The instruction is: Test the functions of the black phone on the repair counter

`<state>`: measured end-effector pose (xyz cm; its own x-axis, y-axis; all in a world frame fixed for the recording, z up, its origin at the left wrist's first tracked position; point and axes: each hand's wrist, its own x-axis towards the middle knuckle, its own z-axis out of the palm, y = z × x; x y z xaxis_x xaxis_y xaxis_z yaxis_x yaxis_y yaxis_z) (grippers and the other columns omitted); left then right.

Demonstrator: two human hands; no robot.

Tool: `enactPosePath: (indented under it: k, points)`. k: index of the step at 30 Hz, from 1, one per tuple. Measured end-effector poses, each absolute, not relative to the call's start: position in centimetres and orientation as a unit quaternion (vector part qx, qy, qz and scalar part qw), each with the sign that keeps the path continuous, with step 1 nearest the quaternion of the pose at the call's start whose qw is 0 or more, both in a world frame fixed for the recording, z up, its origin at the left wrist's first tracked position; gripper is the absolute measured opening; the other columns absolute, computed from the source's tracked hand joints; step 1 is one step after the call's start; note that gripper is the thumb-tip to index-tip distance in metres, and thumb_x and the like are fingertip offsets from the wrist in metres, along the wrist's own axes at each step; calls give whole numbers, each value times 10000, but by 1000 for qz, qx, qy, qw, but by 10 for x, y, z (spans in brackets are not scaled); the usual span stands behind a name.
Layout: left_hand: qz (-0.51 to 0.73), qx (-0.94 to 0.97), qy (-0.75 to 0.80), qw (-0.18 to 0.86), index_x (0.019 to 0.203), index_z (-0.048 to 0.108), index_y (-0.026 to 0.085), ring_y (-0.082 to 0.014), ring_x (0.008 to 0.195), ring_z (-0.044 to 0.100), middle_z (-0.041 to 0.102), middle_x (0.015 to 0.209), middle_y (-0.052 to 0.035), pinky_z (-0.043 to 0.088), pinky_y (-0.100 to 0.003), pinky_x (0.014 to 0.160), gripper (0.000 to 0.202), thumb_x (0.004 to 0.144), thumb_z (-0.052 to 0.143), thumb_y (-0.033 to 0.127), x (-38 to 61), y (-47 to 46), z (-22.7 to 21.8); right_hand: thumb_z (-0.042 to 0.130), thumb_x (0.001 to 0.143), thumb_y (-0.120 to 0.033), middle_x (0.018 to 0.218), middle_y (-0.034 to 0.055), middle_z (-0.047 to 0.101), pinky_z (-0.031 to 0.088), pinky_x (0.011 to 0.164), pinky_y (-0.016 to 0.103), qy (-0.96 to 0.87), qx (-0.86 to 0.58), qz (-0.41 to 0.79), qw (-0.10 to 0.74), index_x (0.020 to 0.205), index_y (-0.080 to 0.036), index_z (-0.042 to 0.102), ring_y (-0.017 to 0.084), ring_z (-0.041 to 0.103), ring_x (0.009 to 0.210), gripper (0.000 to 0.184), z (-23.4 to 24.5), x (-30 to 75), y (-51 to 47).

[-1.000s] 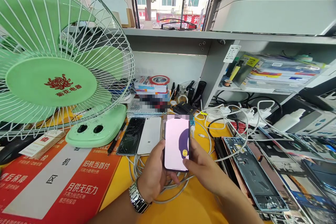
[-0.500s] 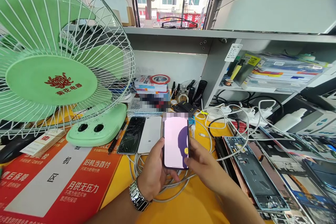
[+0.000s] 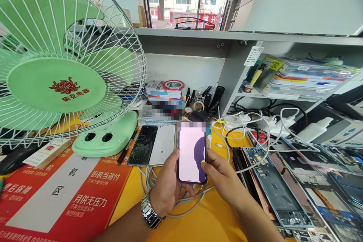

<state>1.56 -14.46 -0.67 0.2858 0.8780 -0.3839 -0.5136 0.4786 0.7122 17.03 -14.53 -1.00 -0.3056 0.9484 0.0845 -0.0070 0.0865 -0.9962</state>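
Observation:
A smartphone (image 3: 191,155) with a lit pink and purple screen is held upright before me. My left hand (image 3: 167,181) is closed around its left edge and bottom, fingers partly behind it. On the phone's right edge, my right hand (image 3: 222,176) grips with the thumb over the lower right of the screen, covering most of a small yellow spot. Just left of the phone lie a white phone (image 3: 163,147) and a dark phone with cracked glass (image 3: 141,146). Coiled under my hands is a pale cable (image 3: 187,206) on the yellow table.
A green fan (image 3: 56,87) fills the left, above a red printed mat (image 3: 93,193). Opened phone frames (image 3: 279,189) and parts crowd the right. White charging cables (image 3: 266,124) tangle below the shelf (image 3: 181,34). Booklets (image 3: 160,92) are stacked behind the phones.
The right thumb has shifted slightly up over the yellow spot on the screen. The phone and both hands sit a little farther right in view; the grip is unchanged.

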Motion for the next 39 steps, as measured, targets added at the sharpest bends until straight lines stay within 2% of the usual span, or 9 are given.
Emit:
enactPosePath:
  k: [7,13,17,22,26,29,32,35,39]
  points:
    - [442,232,395,771,1124,585,119,-164,538,531,586,712,-40,464,-233,334,480,929,358,496,15,-143,-8,508,731,14,1463,5,417,343,1081,323,-659,-381,517,391,1479,-331,251,180,391,1337,863,-6,168,-154]
    - [462,252,382,760,1239,548,126,-192,658,588,629,886,-83,511,-256,370,506,912,420,490,17,-147,-11,510,885,-258,962,63,654,498,790,317,-606,-478,479,419,1048,-163,581,194,612,875,201,-13,164,-145]
    - [456,257,380,763,1247,552,129,-195,672,591,632,905,-90,515,-256,368,513,907,428,493,18,-148,-12,494,901,-278,937,49,657,487,798,308,-610,-480,485,403,1002,-172,578,189,608,880,168,-10,167,-145]
    - [444,259,399,760,1207,568,114,-176,610,575,632,819,-81,500,-239,366,518,932,361,501,17,-145,-11,575,762,-81,1244,43,582,455,904,297,-668,-477,454,346,1385,-252,361,180,575,1062,681,-7,169,-151]
    - [438,262,398,762,1181,582,126,-185,638,585,624,811,-71,492,-233,356,490,927,381,493,17,-146,-10,532,871,-238,966,36,652,476,754,274,-634,-474,476,383,1066,-177,592,166,594,848,212,-8,171,-146]
    - [433,261,394,768,1188,582,136,-186,651,582,622,831,-67,493,-235,352,480,913,417,493,18,-146,-10,432,940,-386,769,27,622,441,634,270,-597,-519,470,391,822,-159,603,150,545,689,307,-8,173,-143]
    - [436,260,400,763,1194,582,130,-184,650,580,631,854,-76,492,-234,352,489,914,412,493,17,-144,-11,504,893,-272,908,33,657,460,733,283,-636,-508,457,357,967,-170,600,165,583,811,158,-8,174,-146]
    - [436,264,403,760,1223,569,130,-182,631,577,638,856,-85,489,-235,357,515,920,384,503,16,-143,-13,604,761,-126,1127,33,635,452,862,304,-676,-502,431,324,1238,-222,488,184,583,997,500,-9,174,-150]
    - [438,292,410,745,1244,557,163,-207,712,591,632,917,-89,516,-259,387,518,913,401,530,15,-146,-16,606,789,-187,1055,58,658,479,775,298,-645,-517,442,348,1161,-180,538,187,613,896,378,-11,172,-148]
